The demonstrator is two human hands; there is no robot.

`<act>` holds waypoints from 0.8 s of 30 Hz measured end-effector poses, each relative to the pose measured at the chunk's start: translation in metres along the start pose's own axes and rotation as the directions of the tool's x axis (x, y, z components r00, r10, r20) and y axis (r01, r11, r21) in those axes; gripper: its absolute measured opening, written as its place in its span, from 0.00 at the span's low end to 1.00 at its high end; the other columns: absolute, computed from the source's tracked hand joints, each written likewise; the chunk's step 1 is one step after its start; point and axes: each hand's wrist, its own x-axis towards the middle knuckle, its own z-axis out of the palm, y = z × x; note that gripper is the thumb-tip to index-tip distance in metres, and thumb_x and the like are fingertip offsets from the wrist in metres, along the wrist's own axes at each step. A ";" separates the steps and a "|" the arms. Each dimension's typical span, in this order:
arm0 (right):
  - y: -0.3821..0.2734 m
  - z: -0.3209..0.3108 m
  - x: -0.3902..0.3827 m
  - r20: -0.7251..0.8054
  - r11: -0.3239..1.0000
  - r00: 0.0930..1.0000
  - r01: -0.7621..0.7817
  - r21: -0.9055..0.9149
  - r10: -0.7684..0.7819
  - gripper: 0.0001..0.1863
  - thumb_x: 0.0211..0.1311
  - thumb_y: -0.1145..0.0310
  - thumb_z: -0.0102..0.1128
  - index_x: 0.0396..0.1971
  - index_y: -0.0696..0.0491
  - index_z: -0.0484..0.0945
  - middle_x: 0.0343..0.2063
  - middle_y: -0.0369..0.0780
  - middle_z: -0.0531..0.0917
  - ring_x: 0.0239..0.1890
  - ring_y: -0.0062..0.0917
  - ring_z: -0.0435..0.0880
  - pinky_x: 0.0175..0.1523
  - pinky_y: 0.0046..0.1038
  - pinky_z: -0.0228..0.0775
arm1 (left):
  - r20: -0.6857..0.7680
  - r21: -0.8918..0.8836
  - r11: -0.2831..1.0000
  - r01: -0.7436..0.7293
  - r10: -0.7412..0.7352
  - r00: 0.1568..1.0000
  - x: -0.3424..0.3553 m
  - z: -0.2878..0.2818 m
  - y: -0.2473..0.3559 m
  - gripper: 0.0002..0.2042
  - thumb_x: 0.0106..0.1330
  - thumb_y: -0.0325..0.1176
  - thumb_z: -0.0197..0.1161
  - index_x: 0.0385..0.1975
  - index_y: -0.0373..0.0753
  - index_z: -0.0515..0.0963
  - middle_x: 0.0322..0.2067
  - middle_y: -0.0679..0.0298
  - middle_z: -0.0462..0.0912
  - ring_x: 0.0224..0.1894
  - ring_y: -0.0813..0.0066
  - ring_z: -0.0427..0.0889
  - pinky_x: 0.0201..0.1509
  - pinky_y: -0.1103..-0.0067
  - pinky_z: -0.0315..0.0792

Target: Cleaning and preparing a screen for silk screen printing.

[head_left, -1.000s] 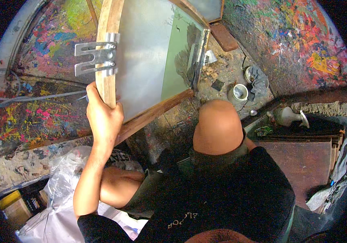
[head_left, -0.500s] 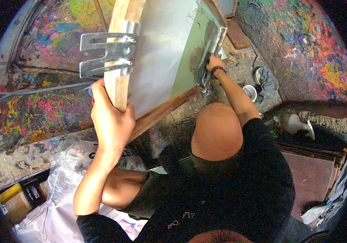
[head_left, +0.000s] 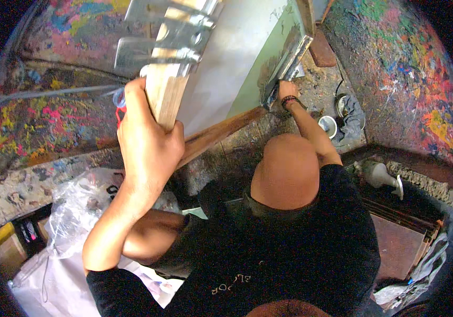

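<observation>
The wooden frame [head_left: 169, 98] slants up ahead, its top cut off. The left hand [head_left: 150, 138] grips its near end; the right hand [head_left: 289, 91] is beside a long bar [head_left: 295, 59] at the far side, fingers hidden, grip impossible to tell. Pale lettering [head_left: 245, 278] crosses the black shirt [head_left: 311, 243]. A bare knee [head_left: 289, 171] hides some floor [head_left: 239, 150] near a white cup [head_left: 331, 124].

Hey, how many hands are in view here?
2: the left hand grips the wooden screen frame; the right hand is near its lower right corner, fingers partly hidden.
</observation>
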 end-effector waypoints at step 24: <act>0.001 0.001 -0.178 0.384 0.956 0.876 0.278 0.092 -0.292 0.12 0.54 0.72 0.54 0.35 0.53 0.85 0.36 0.47 0.86 0.38 0.43 0.85 0.45 0.41 0.78 | 0.043 0.036 0.996 0.085 -0.087 0.995 0.001 -0.018 0.007 0.23 0.49 0.20 0.61 0.46 0.34 0.62 0.32 0.40 0.77 0.38 0.39 0.79 0.41 0.54 0.70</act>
